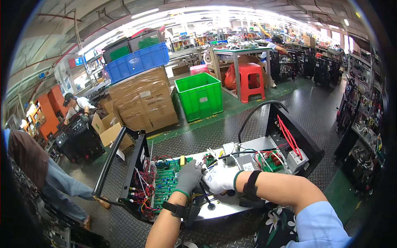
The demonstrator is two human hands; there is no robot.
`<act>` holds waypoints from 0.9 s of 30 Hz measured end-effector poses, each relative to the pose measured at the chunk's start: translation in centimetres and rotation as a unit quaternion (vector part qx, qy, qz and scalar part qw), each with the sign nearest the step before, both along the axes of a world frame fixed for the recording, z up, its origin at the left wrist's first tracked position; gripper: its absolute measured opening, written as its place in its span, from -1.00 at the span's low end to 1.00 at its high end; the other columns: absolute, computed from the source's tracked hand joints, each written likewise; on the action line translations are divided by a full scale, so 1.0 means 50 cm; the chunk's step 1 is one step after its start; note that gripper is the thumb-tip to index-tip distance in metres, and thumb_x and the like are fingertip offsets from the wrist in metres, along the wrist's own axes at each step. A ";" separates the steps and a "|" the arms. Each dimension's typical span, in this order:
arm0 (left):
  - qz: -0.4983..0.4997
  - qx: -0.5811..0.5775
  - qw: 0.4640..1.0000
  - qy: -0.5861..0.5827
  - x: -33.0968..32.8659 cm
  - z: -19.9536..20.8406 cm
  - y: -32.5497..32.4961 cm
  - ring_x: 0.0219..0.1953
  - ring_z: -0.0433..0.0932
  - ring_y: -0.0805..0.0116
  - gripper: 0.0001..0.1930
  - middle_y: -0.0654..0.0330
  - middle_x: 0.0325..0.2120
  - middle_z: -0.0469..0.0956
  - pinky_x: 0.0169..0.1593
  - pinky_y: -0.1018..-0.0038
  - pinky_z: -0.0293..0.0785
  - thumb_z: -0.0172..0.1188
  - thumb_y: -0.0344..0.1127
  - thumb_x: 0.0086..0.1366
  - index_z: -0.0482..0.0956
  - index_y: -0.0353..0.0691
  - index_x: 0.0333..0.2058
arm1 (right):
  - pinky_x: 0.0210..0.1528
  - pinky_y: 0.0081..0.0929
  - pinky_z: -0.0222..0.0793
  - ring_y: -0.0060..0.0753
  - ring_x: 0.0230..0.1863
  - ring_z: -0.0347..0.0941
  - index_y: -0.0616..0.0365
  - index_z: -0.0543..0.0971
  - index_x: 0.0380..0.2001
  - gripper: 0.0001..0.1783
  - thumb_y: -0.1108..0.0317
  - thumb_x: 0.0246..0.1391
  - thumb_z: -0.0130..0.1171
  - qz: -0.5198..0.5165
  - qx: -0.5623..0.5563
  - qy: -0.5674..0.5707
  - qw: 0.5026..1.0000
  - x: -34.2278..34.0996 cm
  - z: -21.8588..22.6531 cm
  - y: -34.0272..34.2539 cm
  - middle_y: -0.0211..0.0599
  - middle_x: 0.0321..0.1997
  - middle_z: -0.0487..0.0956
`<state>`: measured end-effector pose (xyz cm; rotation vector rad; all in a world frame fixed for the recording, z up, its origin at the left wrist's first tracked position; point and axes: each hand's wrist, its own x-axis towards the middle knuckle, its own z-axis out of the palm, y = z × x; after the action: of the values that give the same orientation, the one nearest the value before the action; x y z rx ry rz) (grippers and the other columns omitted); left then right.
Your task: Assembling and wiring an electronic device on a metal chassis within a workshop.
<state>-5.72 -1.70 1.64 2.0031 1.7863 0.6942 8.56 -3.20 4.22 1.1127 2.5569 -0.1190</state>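
An open machine chassis (221,211) with black end panels lies in front of me. My left hand (189,178), in a grey glove, is over its middle, fingers bent and pressed together. My right hand (220,179), in a white glove, meets it there with fingers closed. What both fingertips pinch among the wires is too small to make out. Left of my hands are green circuit boards (165,182) with a bundle of red and coloured wires (147,188). To the right sit a grey box-shaped part (247,162) and a smaller green board (271,160).
Black handles (108,163) rise at the chassis ends. Beyond stand a green crate (199,97), a wrapped carton (144,101) under a blue bin (138,62), and a red stool (250,82). A person (62,169) is close on the left. Racks of machines (364,132) line the right.
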 end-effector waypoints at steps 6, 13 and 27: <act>0.021 0.090 0.985 0.145 -0.020 0.057 0.058 -0.23 0.57 -0.06 -0.76 -0.10 -0.32 0.58 -0.12 0.15 0.48 0.05 -0.23 0.14 0.62 -0.22 -0.34 | 0.01 0.18 0.23 -0.17 0.00 0.50 0.16 0.58 -0.11 -0.63 0.36 0.00 -0.02 -0.035 -0.012 0.058 0.998 -0.003 -0.020 0.004 -0.16 -0.04 0.58; -0.162 -0.139 0.965 0.152 -0.031 0.037 0.107 -0.25 0.58 0.02 -0.62 -0.14 -0.31 0.59 -0.16 0.30 0.46 0.19 -0.17 0.03 0.58 -0.38 -0.26 | -0.11 -0.20 0.45 -0.01 -0.13 0.52 0.32 0.50 -0.16 -0.64 0.42 -0.05 -0.05 -0.025 -0.036 0.047 0.998 0.004 -0.008 0.009 0.10 -0.16 0.55; -0.178 -0.110 0.976 0.059 -0.049 -0.008 0.131 -0.52 0.43 0.33 -0.64 0.08 -0.51 0.58 -0.38 0.38 0.39 0.23 -0.10 0.13 0.56 -0.37 -0.34 | -0.16 -0.19 0.41 -0.09 -0.23 0.54 0.13 0.59 -0.29 -0.69 0.18 0.03 0.00 -0.027 -0.045 0.195 0.979 0.039 0.076 0.028 -0.01 -0.34 0.58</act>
<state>-8.16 4.83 1.25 2.1626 1.4321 0.2600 10.49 -1.80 8.00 1.2233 2.8225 -0.5092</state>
